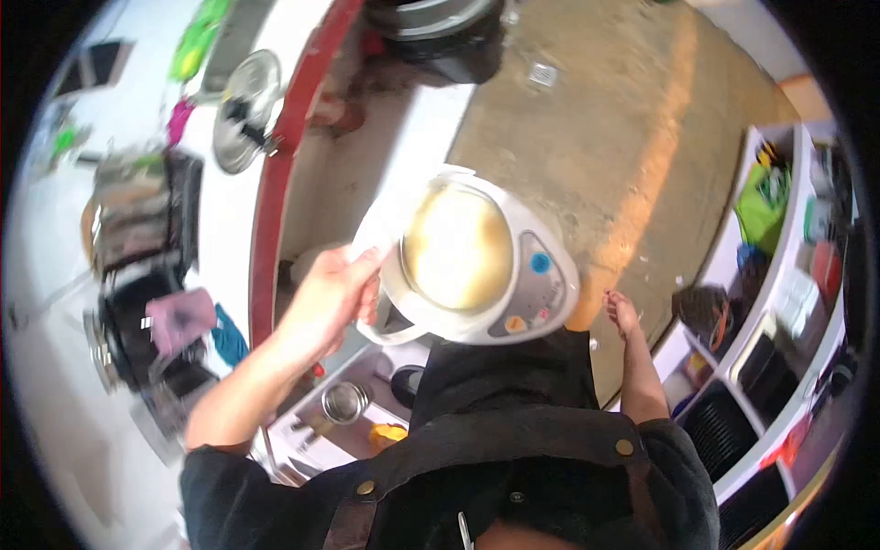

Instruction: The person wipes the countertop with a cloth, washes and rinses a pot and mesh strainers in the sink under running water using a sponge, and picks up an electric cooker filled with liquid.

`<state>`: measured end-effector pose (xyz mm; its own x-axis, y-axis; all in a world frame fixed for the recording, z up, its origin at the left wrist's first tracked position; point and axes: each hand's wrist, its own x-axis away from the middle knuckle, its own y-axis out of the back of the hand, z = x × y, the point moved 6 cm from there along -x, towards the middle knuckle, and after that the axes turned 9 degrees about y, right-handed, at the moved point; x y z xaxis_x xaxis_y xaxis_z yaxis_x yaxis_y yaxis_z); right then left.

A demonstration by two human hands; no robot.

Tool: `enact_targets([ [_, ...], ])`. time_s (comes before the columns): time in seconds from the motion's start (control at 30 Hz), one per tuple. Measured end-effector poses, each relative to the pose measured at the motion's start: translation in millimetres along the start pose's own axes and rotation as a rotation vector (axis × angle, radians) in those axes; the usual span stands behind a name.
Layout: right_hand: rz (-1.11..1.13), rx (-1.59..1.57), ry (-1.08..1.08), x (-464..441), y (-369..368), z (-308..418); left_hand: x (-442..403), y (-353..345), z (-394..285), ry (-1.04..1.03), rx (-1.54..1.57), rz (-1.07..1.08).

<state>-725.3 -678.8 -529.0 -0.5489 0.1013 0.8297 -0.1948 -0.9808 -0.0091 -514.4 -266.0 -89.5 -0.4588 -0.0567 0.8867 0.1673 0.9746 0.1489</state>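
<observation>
My left hand (344, 293) is closed on the left edge of a white electric appliance (545, 234), holding it up in front of my apron. It has a round, shiny yellowish centre and a grey panel with blue and orange buttons. A white loop sticks out at its lower left. Its exact kind is not clear. Away to the right, my right hand (623, 313) hangs with its fingers curled and nothing visible in them. The floor lies below that hand, with shelves to its right.
A white counter (234, 211) with a red edge (275, 202) runs along the left, bearing a metal lid (247, 115). Black bins (440, 41) stand at the top. Shelves (733, 238) of goods line the right. Below the appliance, an open drawer (316, 449) holds a metal cup (346, 401).
</observation>
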Motion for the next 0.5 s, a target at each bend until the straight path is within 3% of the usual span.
enact_targets([
  [0.2,0.454,-0.372,-0.056,-19,-110,37,195,-8,-47,0.054,0.159,-0.208],
  [0.33,0.677,-0.395,-0.12,11,-208,72,290,10,-51,-0.165,-0.053,-0.572],
  [0.5,0.832,-0.372,-0.144,75,-305,96,360,46,-18,-0.241,-0.065,-0.747],
])
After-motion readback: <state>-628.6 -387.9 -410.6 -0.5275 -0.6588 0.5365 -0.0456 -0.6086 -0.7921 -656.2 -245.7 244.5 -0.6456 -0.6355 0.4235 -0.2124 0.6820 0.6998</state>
